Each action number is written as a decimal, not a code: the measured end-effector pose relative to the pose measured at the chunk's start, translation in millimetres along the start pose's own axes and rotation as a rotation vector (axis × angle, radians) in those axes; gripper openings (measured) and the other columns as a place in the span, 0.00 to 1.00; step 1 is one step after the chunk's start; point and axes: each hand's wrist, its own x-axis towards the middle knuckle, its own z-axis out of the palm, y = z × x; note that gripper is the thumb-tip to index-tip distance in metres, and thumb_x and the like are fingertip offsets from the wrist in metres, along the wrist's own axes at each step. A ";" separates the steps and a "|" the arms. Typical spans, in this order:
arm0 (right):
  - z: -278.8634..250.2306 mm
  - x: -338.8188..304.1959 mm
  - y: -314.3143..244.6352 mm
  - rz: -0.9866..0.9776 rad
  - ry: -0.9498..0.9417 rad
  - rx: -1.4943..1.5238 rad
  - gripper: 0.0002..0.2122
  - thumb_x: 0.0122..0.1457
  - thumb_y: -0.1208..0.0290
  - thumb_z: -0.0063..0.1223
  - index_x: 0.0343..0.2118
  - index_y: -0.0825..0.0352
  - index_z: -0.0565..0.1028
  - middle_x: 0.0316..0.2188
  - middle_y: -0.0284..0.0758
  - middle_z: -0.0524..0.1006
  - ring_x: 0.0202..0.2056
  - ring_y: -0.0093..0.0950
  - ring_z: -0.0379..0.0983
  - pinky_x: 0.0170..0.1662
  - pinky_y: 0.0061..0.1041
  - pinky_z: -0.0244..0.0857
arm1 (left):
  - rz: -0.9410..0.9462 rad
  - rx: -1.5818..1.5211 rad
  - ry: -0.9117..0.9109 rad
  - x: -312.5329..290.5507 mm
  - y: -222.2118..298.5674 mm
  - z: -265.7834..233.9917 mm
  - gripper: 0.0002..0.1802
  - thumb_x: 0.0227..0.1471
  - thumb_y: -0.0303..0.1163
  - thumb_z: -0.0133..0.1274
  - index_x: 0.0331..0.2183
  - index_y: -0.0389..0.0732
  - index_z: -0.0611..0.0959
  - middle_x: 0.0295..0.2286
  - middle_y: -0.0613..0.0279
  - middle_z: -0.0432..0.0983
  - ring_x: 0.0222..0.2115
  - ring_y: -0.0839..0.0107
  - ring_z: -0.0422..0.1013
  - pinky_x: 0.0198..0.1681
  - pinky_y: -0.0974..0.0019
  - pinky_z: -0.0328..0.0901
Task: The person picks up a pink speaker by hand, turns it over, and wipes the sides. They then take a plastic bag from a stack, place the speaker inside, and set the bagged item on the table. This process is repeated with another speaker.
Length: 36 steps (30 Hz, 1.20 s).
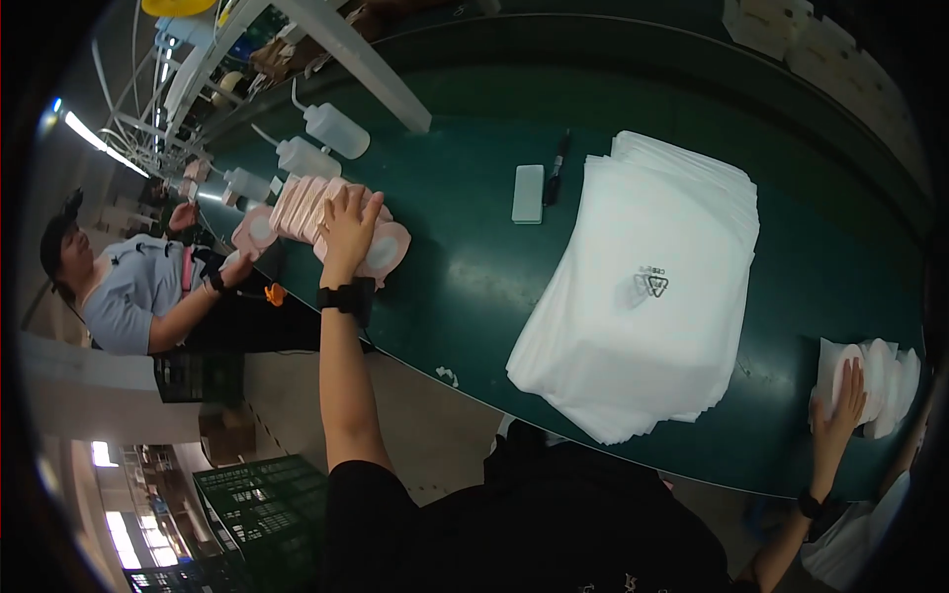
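My left hand [348, 232] rests with fingers apart on a row of pale pink flat pieces [297, 206] leaning on one another at the table's left. At the near end of that row, one pink piece [388, 252] shows a pale round centre. Far to the right, my right hand [840, 400] lies with its fingers stretched over white rounded pieces [878, 381], which seem to be in thin translucent wrapping. Between my hands sits a thick, fanned stack of white translucent bags [652, 326], printed with a small dark mark. Neither hand touches that stack.
On the green table [465, 296] lie a pale green box [528, 194] and a black pen [559, 168]. Squeeze bottles [336, 130] stand at the back left, near a white post [366, 69]. A co-worker [148, 287] at the left handles a pink piece [255, 229]. Green crates [262, 509] occupy the floor.
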 end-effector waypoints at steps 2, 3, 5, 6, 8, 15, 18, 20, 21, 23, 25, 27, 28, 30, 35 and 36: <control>1.1 -1.4 18.0 -0.017 -0.007 -0.014 0.31 0.49 0.71 0.53 0.59 0.61 0.58 0.60 0.41 0.56 0.62 0.40 0.47 0.62 0.45 0.36 | 0.114 -0.049 0.097 -13.7 14.7 -13.6 0.34 0.50 0.57 0.45 0.53 0.47 0.67 0.56 0.52 0.54 0.57 0.44 0.48 0.55 0.33 0.38; 7.4 -4.1 24.3 0.004 0.016 -0.077 0.30 0.50 0.72 0.53 0.58 0.62 0.59 0.60 0.41 0.56 0.62 0.40 0.48 0.62 0.44 0.38 | 0.098 -0.056 0.085 -22.9 22.9 -18.9 0.34 0.50 0.57 0.45 0.53 0.47 0.67 0.56 0.52 0.54 0.57 0.44 0.48 0.55 0.33 0.38; 15.1 -5.9 30.0 0.050 0.072 -0.197 0.28 0.51 0.74 0.52 0.57 0.64 0.60 0.59 0.42 0.58 0.61 0.39 0.50 0.62 0.41 0.40 | 0.166 -0.055 0.136 -47.2 41.0 -35.2 0.31 0.47 0.50 0.52 0.50 0.45 0.70 0.54 0.54 0.59 0.56 0.47 0.53 0.56 0.36 0.40; 12.1 0.0 18.7 0.035 0.072 -0.197 0.28 0.51 0.74 0.52 0.57 0.64 0.60 0.59 0.42 0.58 0.61 0.39 0.50 0.62 0.41 0.40 | 0.198 -0.048 0.168 -60.2 47.3 -43.0 0.30 0.45 0.46 0.56 0.49 0.44 0.71 0.53 0.54 0.61 0.55 0.48 0.55 0.56 0.38 0.41; -0.6 6.9 -20.9 0.162 0.257 0.183 0.25 0.55 0.72 0.49 0.57 0.66 0.60 0.58 0.40 0.60 0.60 0.36 0.53 0.61 0.37 0.44 | 0.212 -0.088 0.130 -84.6 58.7 -51.4 0.31 0.42 0.42 0.58 0.49 0.43 0.71 0.51 0.54 0.63 0.54 0.50 0.57 0.57 0.40 0.43; -36.2 41.3 -177.8 0.207 0.163 1.171 0.22 0.56 0.75 0.50 0.54 0.71 0.62 0.53 0.41 0.66 0.56 0.32 0.60 0.59 0.30 0.48 | 0.377 -0.540 0.018 -139.2 100.5 -104.5 0.36 0.33 0.27 0.64 0.48 0.39 0.70 0.44 0.54 0.72 0.49 0.65 0.65 0.53 0.54 0.56; -42.0 51.6 -226.4 -0.084 -0.017 1.361 0.31 0.51 0.71 0.57 0.57 0.70 0.58 0.54 0.43 0.65 0.57 0.36 0.58 0.60 0.32 0.46 | 0.392 -1.169 -0.132 -154.1 123.6 -108.6 0.36 0.35 0.29 0.64 0.49 0.38 0.68 0.45 0.54 0.71 0.49 0.66 0.65 0.51 0.58 0.59; -51.2 55.1 -246.1 -0.263 -0.192 1.248 0.40 0.48 0.59 0.60 0.60 0.69 0.51 0.57 0.46 0.60 0.59 0.38 0.55 0.62 0.38 0.42 | 0.415 -1.770 -0.235 -165.0 155.9 -95.2 0.38 0.38 0.33 0.65 0.51 0.37 0.67 0.46 0.53 0.70 0.49 0.66 0.65 0.51 0.63 0.61; -56.2 58.1 -257.1 -0.343 -0.255 1.311 0.42 0.48 0.61 0.61 0.61 0.68 0.48 0.58 0.46 0.59 0.60 0.38 0.54 0.61 0.38 0.43 | 0.417 -1.794 -0.272 -170.0 173.8 -89.7 0.38 0.38 0.33 0.65 0.51 0.37 0.67 0.46 0.53 0.70 0.49 0.66 0.65 0.51 0.63 0.61; -63.0 52.9 -260.7 -0.366 -0.306 1.340 0.44 0.47 0.64 0.62 0.62 0.67 0.45 0.58 0.46 0.57 0.60 0.38 0.53 0.61 0.38 0.43 | 0.272 -2.079 -0.446 -174.4 221.7 -84.3 0.36 0.46 0.39 0.59 0.53 0.36 0.64 0.48 0.52 0.67 0.50 0.64 0.64 0.52 0.65 0.60; -55.4 38.8 -257.9 -0.218 -0.371 1.653 0.46 0.47 0.69 0.63 0.63 0.65 0.40 0.59 0.46 0.56 0.61 0.37 0.52 0.61 0.37 0.45 | 0.191 -2.224 -0.598 -177.5 251.0 -74.9 0.35 0.50 0.42 0.56 0.54 0.36 0.62 0.49 0.51 0.66 0.51 0.63 0.64 0.52 0.66 0.60; -57.1 28.4 -253.5 -0.114 -0.385 1.797 0.48 0.46 0.71 0.63 0.63 0.65 0.38 0.60 0.46 0.55 0.61 0.37 0.51 0.60 0.37 0.45 | -0.004 -2.080 -0.686 -182.0 266.3 -61.2 0.33 0.56 0.45 0.46 0.56 0.37 0.59 0.52 0.51 0.63 0.51 0.63 0.63 0.52 0.65 0.60; -59.5 23.9 -252.6 -0.058 -0.389 1.830 0.48 0.46 0.73 0.62 0.63 0.65 0.37 0.60 0.46 0.54 0.61 0.37 0.51 0.60 0.36 0.46 | -0.099 -1.996 -0.716 -183.8 271.7 -56.9 0.32 0.59 0.47 0.42 0.57 0.37 0.57 0.53 0.52 0.61 0.52 0.63 0.62 0.53 0.65 0.60; -63.3 16.3 -248.3 0.044 -0.395 1.900 0.49 0.45 0.77 0.62 0.63 0.65 0.35 0.60 0.46 0.53 0.61 0.36 0.51 0.59 0.34 0.48 | -0.120 -2.031 -0.829 -184.7 280.5 -54.4 0.32 0.60 0.47 0.38 0.57 0.37 0.56 0.53 0.52 0.60 0.53 0.63 0.61 0.53 0.64 0.60; -67.3 14.4 -236.5 0.016 -0.347 1.901 0.45 0.49 0.78 0.59 0.63 0.64 0.38 0.62 0.44 0.47 0.61 0.35 0.50 0.60 0.34 0.49 | -0.152 -2.213 -1.099 -185.0 285.4 -53.3 0.32 0.61 0.45 0.35 0.58 0.36 0.53 0.54 0.53 0.57 0.55 0.62 0.58 0.54 0.60 0.59; -68.7 15.2 -235.2 0.024 -0.353 1.894 0.44 0.49 0.79 0.58 0.63 0.65 0.39 0.62 0.43 0.47 0.61 0.34 0.50 0.60 0.34 0.49 | -0.141 -2.279 -1.155 -185.2 283.7 -53.3 0.33 0.60 0.44 0.37 0.59 0.35 0.52 0.55 0.53 0.57 0.55 0.62 0.57 0.54 0.59 0.58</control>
